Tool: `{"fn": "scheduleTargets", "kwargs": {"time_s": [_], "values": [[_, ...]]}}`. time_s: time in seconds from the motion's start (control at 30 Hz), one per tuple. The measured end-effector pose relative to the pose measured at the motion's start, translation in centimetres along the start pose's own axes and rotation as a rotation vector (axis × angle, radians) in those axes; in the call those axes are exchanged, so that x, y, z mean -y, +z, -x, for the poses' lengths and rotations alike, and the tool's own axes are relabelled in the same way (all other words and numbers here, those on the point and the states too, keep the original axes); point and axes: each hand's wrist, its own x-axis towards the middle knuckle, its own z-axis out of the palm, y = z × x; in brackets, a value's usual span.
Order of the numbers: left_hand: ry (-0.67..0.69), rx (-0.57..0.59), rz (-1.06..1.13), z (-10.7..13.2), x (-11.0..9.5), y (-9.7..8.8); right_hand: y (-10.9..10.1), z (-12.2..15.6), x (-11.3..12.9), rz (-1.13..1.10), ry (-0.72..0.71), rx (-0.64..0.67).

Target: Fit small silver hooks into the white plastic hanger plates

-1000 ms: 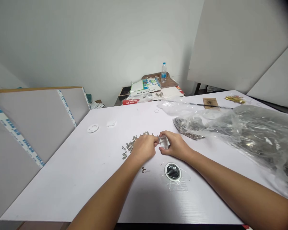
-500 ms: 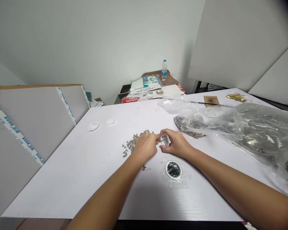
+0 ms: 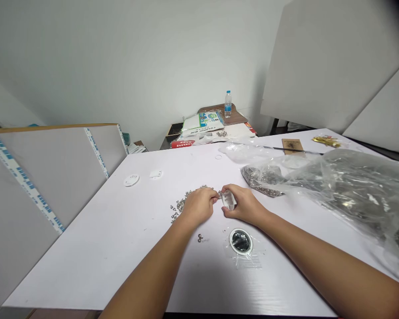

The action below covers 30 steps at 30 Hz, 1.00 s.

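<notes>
My left hand (image 3: 199, 206) and my right hand (image 3: 243, 205) meet over the white table top (image 3: 96, 261). Between them is a small clear plastic part (image 3: 228, 200), held by the right hand's fingers, with the left fingertips pinching its left end. Just left of my left hand lies a scatter of small metal screws (image 3: 180, 204), partly hidden by that hand. A single screw (image 3: 200, 238) lies below it. Under my right hand sits a round white-rimmed disc with a dark centre (image 3: 240, 241), on a scrap of clear film.
A large clear bag of metal parts (image 3: 352, 190) fills the table's right side, with a spilled heap (image 3: 261, 182) at its end. White round (image 3: 131, 180) and square (image 3: 156, 174) pieces lie further left. Grey boards (image 3: 49, 177) lean beyond the left edge.
My hands stay together on the clear part, which has turned slightly. The whole scene sits a little lower in the view, so the head has tilted up slightly.
</notes>
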Motion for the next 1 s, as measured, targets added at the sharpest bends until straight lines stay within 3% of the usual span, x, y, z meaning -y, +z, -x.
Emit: {"fn": "scheduleTargets", "kwargs": {"time_s": [1.0], "values": [[-0.022,0.017,-0.104,-0.5,-1.1,0.1,-0.1,-0.2,0.3,-0.008,0.029,0.025]]}}
